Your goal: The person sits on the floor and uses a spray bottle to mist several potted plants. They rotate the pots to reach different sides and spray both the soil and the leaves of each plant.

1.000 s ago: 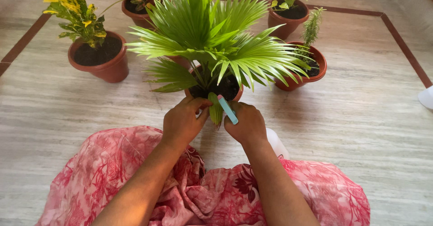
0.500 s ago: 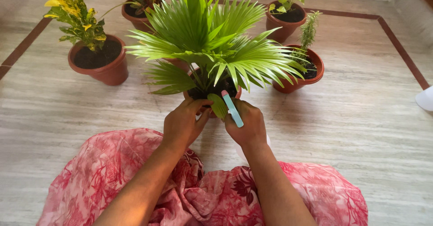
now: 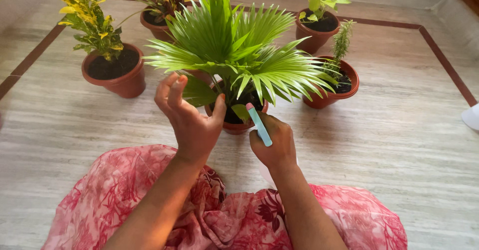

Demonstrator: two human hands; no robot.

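A fan palm (image 3: 234, 40) grows in a terracotta pot (image 3: 238, 126) on the floor right in front of me. My left hand (image 3: 188, 115) is raised beside the pot's left side, fingers spread, touching a low frond and holding nothing. My right hand (image 3: 273, 140) sits at the pot's near right rim and grips a slim light-blue tool with a pink tip (image 3: 259, 124), angled up toward a small green leaf (image 3: 241, 111) at the plant's base.
Four more terracotta pots ring the palm: a yellow-green croton (image 3: 112, 70) at left, a reddish plant (image 3: 158, 15) behind, a small leafy plant (image 3: 317, 23) back right, a thin sprig (image 3: 337, 78) at right. My pink patterned skirt (image 3: 239, 215) covers the near floor. A white object (image 3: 471, 116) lies far right.
My left hand has let go of the small leaf, lifted and opened beside the fronds. My right hand keeps the blue tool near the pot's rim, barely shifted.
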